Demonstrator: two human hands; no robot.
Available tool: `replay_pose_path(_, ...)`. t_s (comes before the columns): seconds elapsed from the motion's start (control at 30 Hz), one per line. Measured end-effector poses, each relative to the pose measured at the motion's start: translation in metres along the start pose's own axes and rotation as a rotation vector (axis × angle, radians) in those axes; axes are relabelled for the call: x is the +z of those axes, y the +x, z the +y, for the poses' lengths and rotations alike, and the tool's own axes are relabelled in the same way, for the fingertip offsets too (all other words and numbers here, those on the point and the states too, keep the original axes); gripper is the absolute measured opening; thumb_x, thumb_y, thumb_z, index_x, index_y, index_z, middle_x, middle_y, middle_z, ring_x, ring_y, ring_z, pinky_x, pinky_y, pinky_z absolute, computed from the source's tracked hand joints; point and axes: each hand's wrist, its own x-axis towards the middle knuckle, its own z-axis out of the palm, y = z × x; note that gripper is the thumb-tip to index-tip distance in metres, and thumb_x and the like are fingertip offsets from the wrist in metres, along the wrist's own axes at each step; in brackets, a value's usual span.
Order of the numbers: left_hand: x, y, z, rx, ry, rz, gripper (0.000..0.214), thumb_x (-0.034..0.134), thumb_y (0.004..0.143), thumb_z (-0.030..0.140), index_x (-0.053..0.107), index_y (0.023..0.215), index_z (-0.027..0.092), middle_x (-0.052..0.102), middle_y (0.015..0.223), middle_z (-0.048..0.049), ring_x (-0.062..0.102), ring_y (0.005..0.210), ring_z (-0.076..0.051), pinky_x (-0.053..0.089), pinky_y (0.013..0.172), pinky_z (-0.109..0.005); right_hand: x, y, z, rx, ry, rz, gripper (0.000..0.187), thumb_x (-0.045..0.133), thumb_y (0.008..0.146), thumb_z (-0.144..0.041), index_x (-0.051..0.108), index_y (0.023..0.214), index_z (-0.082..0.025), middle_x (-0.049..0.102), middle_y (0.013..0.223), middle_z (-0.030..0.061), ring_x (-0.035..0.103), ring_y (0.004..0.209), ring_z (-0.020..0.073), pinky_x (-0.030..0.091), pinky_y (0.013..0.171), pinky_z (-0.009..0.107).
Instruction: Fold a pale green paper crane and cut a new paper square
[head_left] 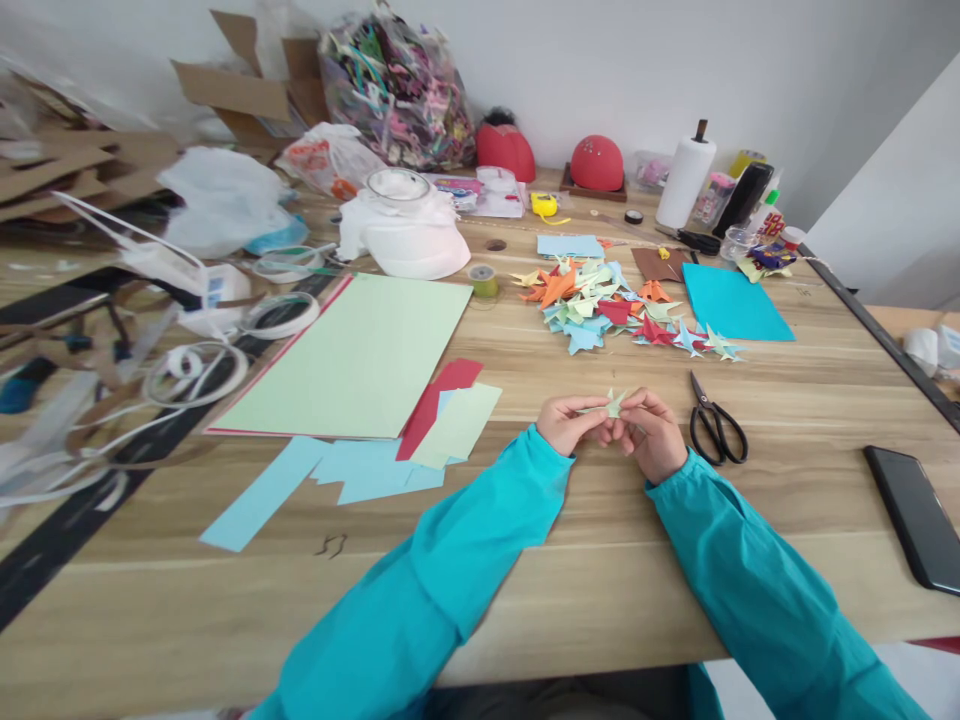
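My left hand (571,422) and my right hand (656,432) meet over the wooden table (600,560). Both pinch a small pale green folded paper figure (613,404) held between the fingertips. Turquoise sleeves cover both arms. A pile of several folded paper figures (611,305) in orange, blue, red and green lies beyond the hands. Black scissors (716,425) rest just right of my right hand.
A large pale green sheet (360,355) and blue, red and green paper offcuts (420,440) lie to the left. A teal sheet (731,300) and a black phone (911,515) lie right. Tape rolls (199,370), bags, cardboard and a paper towel roll (686,180) crowd the back.
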Motion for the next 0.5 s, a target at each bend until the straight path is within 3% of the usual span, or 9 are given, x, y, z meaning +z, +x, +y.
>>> replay_pose_path(0.17, 0.0003, -0.0014, 0.0034, -0.045, -0.09, -0.054, 0.031, 0.08, 0.042, 0.025, 0.07, 0.067, 0.01, 0.063, 0.049, -0.0039, 0.056, 0.041, -0.013, 0.043, 0.042, -0.026, -0.0001, -0.0007, -0.001, -0.001, -0.01, 0.02, 0.008, 0.063, 0.06, -0.014, 0.055, 0.059, -0.018, 0.061, 0.045, -0.0011, 0.049, 0.032, 0.01, 0.031, 0.028, 0.017)
replay_pose_path(0.3, -0.0005, -0.003, 0.0048, -0.014, -0.056, -0.068, 0.023, 0.076, 0.048, 0.023, 0.069, 0.065, 0.009, 0.064, 0.05, -0.0046, 0.056, 0.042, -0.012, 0.043, 0.043, -0.026, -0.0038, 0.0, 0.0032, -0.037, -0.048, 0.004, 0.007, 0.063, 0.061, -0.015, 0.056, 0.06, -0.018, 0.062, 0.046, -0.0006, 0.052, 0.034, 0.0113, 0.031, 0.028, 0.018)
replay_pose_path(0.5, 0.0004, 0.0009, 0.0047, -0.001, -0.067, -0.03, 0.052, 0.073, 0.057, 0.039, 0.06, 0.099, 0.011, 0.062, 0.051, -0.0008, 0.056, 0.043, -0.013, 0.044, 0.043, -0.025, -0.0046, -0.0039, 0.0069, -0.197, -0.205, 0.028, 0.006, 0.063, 0.068, -0.019, 0.058, 0.065, -0.018, 0.062, 0.051, -0.0011, 0.051, 0.035, 0.0097, 0.035, 0.033, 0.02)
